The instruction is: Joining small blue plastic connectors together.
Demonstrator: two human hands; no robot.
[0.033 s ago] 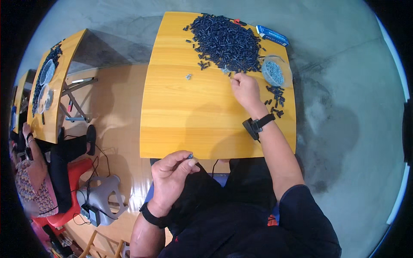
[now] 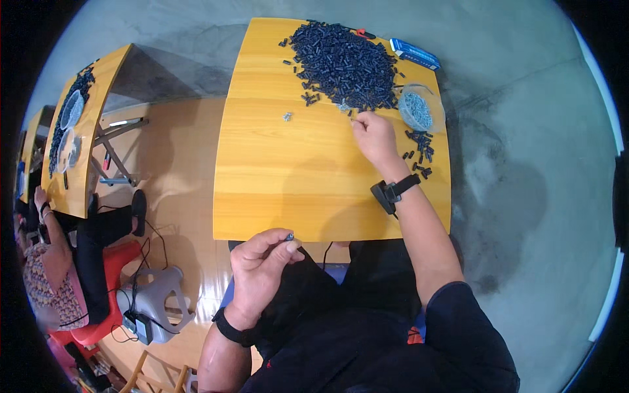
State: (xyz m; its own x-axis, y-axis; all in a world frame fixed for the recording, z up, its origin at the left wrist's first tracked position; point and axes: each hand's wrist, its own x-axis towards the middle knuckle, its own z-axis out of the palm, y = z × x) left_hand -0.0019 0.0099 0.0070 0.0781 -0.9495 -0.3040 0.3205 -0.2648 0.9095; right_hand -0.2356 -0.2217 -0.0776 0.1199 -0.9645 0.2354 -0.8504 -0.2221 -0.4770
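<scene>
My left hand point(image 2: 259, 268) is closed in a pinch at the table's near edge. Between thumb and forefinger it holds a small dark plastic tube point(image 2: 290, 236), one end showing. My right hand point(image 2: 375, 136) is over the table, fingers closed at the near side of a large heap of short black plastic tubes point(image 2: 344, 65). What its fingertips hold, if anything, is too small to make out. Beside them lie one loose black tube point(image 2: 350, 113) and a few small silvery screws point(image 2: 343, 106). Another little cluster of screws point(image 2: 287, 116) sits farther left.
A clear round tub of silvery screws point(image 2: 417, 111) stands at the right edge, with loose black tubes point(image 2: 422, 147) nearer me. Behind it lies a blue box point(image 2: 415, 54); a red-and-black tool point(image 2: 364, 33) is at the far edge. At left, a person point(image 2: 59, 275) sits by another table point(image 2: 105, 98).
</scene>
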